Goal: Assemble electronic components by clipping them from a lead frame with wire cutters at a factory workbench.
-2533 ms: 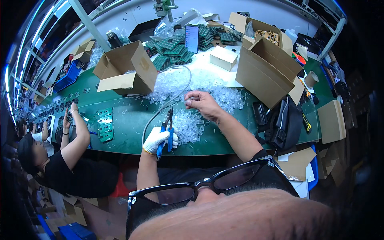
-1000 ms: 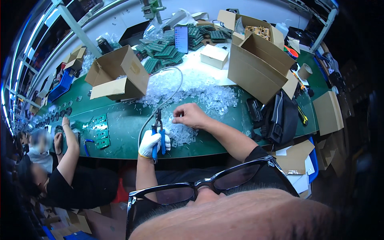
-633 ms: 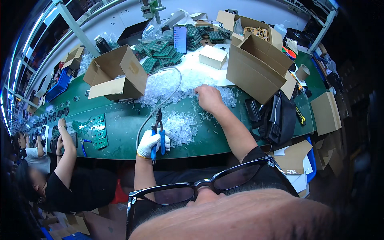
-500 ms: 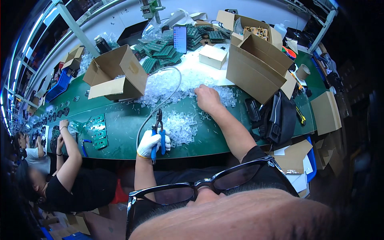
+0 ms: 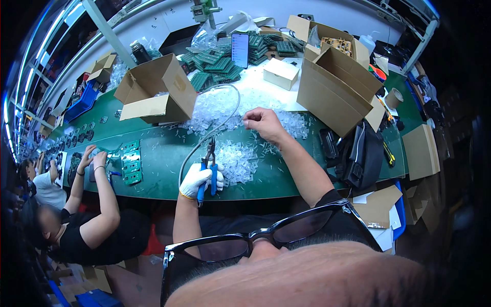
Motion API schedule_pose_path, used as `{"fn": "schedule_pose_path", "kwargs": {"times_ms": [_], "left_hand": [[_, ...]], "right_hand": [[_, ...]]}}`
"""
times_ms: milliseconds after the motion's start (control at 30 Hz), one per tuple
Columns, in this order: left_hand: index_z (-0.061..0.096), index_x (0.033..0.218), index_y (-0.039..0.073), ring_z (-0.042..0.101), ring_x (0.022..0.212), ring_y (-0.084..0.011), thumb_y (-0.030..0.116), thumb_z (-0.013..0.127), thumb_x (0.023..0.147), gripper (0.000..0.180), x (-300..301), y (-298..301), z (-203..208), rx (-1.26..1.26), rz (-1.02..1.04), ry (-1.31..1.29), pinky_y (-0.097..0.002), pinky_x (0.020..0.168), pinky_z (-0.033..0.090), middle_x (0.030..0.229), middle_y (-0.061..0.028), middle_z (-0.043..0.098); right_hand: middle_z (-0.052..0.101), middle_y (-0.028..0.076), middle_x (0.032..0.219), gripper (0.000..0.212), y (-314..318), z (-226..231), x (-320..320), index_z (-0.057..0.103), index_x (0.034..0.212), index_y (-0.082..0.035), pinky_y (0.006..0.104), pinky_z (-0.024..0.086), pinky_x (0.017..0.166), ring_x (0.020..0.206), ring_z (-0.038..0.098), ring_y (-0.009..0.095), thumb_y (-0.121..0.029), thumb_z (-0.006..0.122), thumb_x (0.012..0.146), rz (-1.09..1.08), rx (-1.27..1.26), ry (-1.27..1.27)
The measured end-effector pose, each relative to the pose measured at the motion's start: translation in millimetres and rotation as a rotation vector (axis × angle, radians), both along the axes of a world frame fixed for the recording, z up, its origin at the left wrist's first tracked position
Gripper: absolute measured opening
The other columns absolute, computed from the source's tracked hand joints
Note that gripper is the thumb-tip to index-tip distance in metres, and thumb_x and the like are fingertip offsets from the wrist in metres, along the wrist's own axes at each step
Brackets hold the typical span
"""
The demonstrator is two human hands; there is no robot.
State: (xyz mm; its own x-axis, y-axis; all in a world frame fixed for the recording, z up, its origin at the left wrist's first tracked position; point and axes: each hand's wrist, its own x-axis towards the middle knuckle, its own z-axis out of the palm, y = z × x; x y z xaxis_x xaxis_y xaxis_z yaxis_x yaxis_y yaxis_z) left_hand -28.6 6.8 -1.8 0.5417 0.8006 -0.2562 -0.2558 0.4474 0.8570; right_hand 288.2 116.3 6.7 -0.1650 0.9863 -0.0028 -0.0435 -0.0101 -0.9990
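My left hand (image 5: 199, 181), in a white work glove, is closed around the blue handles of a pair of cutting pliers (image 5: 210, 163). The jaws point away from me and up. Just right of the pliers lies a small heap of clear plastic pieces (image 5: 238, 162). My bare right hand (image 5: 263, 125) hovers at the near side of a larger pile of clear plastic pieces (image 5: 212, 110). Its thumb and fingertips are pinched together; what sits between them is too small to make out. A grey cable (image 5: 190, 153) arches past the pliers.
Open cardboard boxes stand left (image 5: 179, 89) and right (image 5: 332, 92). Behind are stacked green circuit boards (image 5: 217, 66), a phone (image 5: 239, 50) and a small white box (image 5: 281, 73). A black bag (image 5: 364, 158) lies right. At left, a co-worker's hands (image 5: 94, 158) work beside green boards (image 5: 132, 162).
My right hand has drawn a little left, back from the large pile, with its fingertips pinched. The pliers stay in my left hand. The co-worker's hands have shifted, and the whole view has moved slightly.
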Motion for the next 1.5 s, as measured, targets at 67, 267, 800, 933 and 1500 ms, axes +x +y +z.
{"fn": "schedule_pose_path", "kwargs": {"times_ms": [67, 267, 800, 933, 1500], "left_hand": [[0.065, 0.127, -0.010, 0.075, 0.081, -0.0235, 0.043, 0.086, 0.086, 0.070, -0.3, 0.2, 0.2, -0.004, -0.013, 0.000, -0.0405, 0.076, 0.064, 0.097, -0.0157, 0.075], [0.067, 0.125, -0.008, 0.075, 0.081, -0.0228, 0.033, 0.084, 0.089, 0.057, 4.8, -2.6, 8.6, -0.016, -0.035, 0.057, -0.0389, 0.076, 0.064, 0.098, -0.0150, 0.076], [0.067, 0.123, -0.009, 0.075, 0.081, -0.0243, 0.031, 0.085, 0.086, 0.057, 5.7, -2.6, 7.0, -0.013, -0.020, 0.102, -0.0402, 0.077, 0.064, 0.096, -0.0167, 0.076], [0.067, 0.123, -0.010, 0.075, 0.081, -0.0240, 0.031, 0.085, 0.086, 0.058, 6.1, -3.5, 8.8, 0.000, -0.024, 0.090, -0.0401, 0.077, 0.064, 0.097, -0.0165, 0.076], [0.068, 0.125, -0.009, 0.075, 0.079, -0.0219, 0.035, 0.085, 0.086, 0.060, 8.7, -3.4, 12.9, 0.000, -0.028, 0.131, -0.0376, 0.076, 0.064, 0.094, -0.0144, 0.076]], "right_hand": [[0.074, 0.006, 0.104, 0.014, -6.4, -4.2, -10.0, 0.077, 0.104, 0.001, 0.0290, 0.057, 0.089, 0.093, 0.071, 0.013, 0.001, 0.080, 0.091, 0.056, 0.016, 0.128], [0.073, 0.003, 0.108, 0.024, -31.0, -3.3, -37.3, 0.075, 0.111, 0.001, 0.0284, 0.056, 0.092, 0.100, 0.070, 0.012, 0.004, 0.082, 0.088, 0.189, -0.043, 0.232], [0.066, 0.004, 0.109, 0.023, -29.6, -19.6, -46.0, 0.072, 0.116, -0.002, 0.0308, 0.054, 0.093, 0.102, 0.068, 0.015, 0.004, 0.073, 0.093, 0.198, -0.152, 0.290], [0.067, 0.005, 0.108, 0.017, -31.8, -13.3, -47.1, 0.067, 0.113, -0.002, 0.0359, 0.060, 0.094, 0.103, 0.072, 0.020, 0.002, 0.071, 0.097, 0.189, -0.266, 0.504], [0.065, 0.000, 0.091, 0.017, -49.5, -7.1, -64.2, 0.063, 0.111, -0.008, 0.0249, 0.055, 0.063, 0.075, 0.068, 0.011, -0.023, 0.070, 0.107, 0.230, -0.294, 0.473]]}}
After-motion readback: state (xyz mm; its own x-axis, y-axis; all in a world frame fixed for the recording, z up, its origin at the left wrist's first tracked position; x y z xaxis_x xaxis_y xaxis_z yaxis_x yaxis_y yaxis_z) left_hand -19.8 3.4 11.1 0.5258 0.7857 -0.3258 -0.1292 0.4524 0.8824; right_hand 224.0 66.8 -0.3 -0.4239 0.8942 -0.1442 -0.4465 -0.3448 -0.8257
